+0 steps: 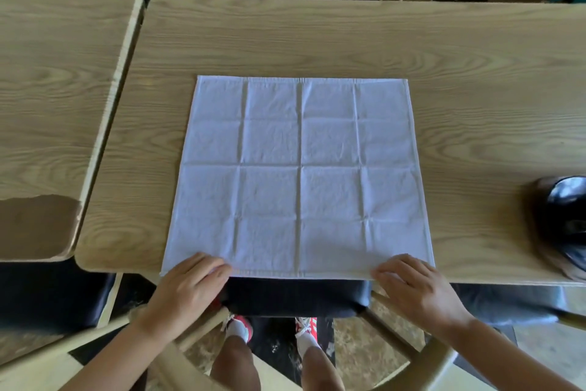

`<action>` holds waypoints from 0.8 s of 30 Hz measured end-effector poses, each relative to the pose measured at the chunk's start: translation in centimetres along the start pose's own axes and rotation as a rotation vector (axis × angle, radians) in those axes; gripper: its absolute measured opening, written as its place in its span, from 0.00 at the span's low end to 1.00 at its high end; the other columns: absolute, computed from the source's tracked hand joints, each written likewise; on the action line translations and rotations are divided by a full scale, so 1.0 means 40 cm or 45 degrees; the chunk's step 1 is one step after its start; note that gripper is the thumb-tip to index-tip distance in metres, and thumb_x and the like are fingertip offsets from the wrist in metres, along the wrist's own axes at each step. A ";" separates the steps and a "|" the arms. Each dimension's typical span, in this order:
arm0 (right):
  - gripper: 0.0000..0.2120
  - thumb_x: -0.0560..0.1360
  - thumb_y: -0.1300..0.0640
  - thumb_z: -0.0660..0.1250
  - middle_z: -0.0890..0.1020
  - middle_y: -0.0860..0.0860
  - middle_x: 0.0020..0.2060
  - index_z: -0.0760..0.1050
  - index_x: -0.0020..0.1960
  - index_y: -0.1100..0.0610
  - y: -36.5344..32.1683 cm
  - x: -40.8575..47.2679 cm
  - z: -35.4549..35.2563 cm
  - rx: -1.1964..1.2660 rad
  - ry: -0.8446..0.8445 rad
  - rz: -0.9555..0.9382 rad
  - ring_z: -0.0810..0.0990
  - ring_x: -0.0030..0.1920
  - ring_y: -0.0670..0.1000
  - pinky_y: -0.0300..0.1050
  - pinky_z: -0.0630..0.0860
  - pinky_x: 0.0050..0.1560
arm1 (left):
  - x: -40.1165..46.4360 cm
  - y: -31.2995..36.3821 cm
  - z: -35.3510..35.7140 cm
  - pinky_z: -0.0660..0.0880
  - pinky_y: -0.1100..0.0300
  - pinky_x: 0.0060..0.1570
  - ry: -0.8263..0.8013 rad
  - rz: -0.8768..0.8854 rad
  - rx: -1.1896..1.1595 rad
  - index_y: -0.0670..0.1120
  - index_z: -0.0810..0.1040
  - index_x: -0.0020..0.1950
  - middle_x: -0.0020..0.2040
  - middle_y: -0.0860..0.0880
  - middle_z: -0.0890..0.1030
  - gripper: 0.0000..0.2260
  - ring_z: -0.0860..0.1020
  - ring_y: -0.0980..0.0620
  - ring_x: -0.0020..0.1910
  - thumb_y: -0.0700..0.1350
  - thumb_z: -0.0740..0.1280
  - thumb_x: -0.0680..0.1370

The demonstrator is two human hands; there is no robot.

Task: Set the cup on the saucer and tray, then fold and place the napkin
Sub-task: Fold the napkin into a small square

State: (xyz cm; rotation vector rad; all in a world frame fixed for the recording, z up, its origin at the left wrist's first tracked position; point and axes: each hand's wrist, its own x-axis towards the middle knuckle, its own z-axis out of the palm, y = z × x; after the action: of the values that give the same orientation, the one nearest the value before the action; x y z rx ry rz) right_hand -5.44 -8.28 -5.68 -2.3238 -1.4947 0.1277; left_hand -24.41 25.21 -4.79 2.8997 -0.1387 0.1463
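You are looking down at a pale wood-grain table (459, 80) that is carrying a white creased napkin (299, 175) lying flat against its near edge, with a dark glossy object (567, 216) sitting at its right edge.

Napkin (299, 175) was white, creased in square grid. Table (459, 80) was pale wood, wavy grain. Cup (567, 210) was glossy black. Shoes (244, 327) red-and-white.
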 end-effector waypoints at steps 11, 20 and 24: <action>0.05 0.72 0.59 0.71 0.84 0.43 0.44 0.81 0.46 0.51 -0.008 0.072 -0.121 0.238 -0.338 0.484 0.82 0.44 0.43 0.39 0.79 0.42 | 0.034 -0.034 -0.075 0.73 0.72 0.51 -0.310 -0.395 -0.490 0.47 0.81 0.44 0.50 0.59 0.81 0.13 0.80 0.62 0.49 0.53 0.62 0.77; 0.11 0.73 0.52 0.66 0.80 0.28 0.39 0.75 0.36 0.37 0.005 0.154 -0.284 0.611 -1.015 0.539 0.78 0.43 0.29 0.23 0.71 0.42 | 0.134 -0.082 -0.241 0.71 0.76 0.44 -1.043 -0.529 -0.799 0.60 0.79 0.39 0.41 0.65 0.83 0.05 0.80 0.68 0.44 0.49 0.69 0.73; 0.10 0.73 0.53 0.68 0.82 0.33 0.39 0.77 0.38 0.38 0.054 0.220 -0.337 0.556 -0.845 0.548 0.81 0.43 0.36 0.31 0.76 0.47 | 0.237 -0.104 -0.281 0.71 0.78 0.41 -0.767 -0.516 -0.747 0.56 0.81 0.41 0.38 0.65 0.83 0.08 0.79 0.67 0.41 0.42 0.71 0.72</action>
State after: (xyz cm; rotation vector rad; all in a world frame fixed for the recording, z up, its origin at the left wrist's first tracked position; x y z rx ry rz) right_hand 3.90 -4.69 7.13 -2.2796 -1.0163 1.3023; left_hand -15.56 31.13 6.20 2.2344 0.2632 -0.7128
